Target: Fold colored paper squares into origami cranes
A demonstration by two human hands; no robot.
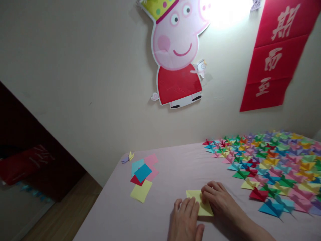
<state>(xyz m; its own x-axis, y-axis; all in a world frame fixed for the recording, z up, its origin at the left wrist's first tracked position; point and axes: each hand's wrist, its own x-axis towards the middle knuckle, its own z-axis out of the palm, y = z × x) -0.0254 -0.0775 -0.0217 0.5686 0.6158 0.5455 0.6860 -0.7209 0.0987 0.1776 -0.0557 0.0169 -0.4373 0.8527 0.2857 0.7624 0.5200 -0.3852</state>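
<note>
A sheet of pale yellow origami paper [206, 210] lies at the front of the pink-covered surface, with a crease showing near its top edge. My left hand [185, 217] rests over the paper's left side, fingers stretched out and lying on it. On the upper right part of the sheet, my right hand [220, 201] has bent fingers closed against the paper. Its thumb and fingertips are partly hidden, as is the paper's lower left part under my left hand.
Loose square sheets, including a blue sheet [143, 172] and a yellow sheet [141, 191], lie to the left. Two small folded paper cranes [130, 156] stand behind them. Rows of colourful paper cranes [272, 172] cover the right side. A wall [105, 100] rises behind.
</note>
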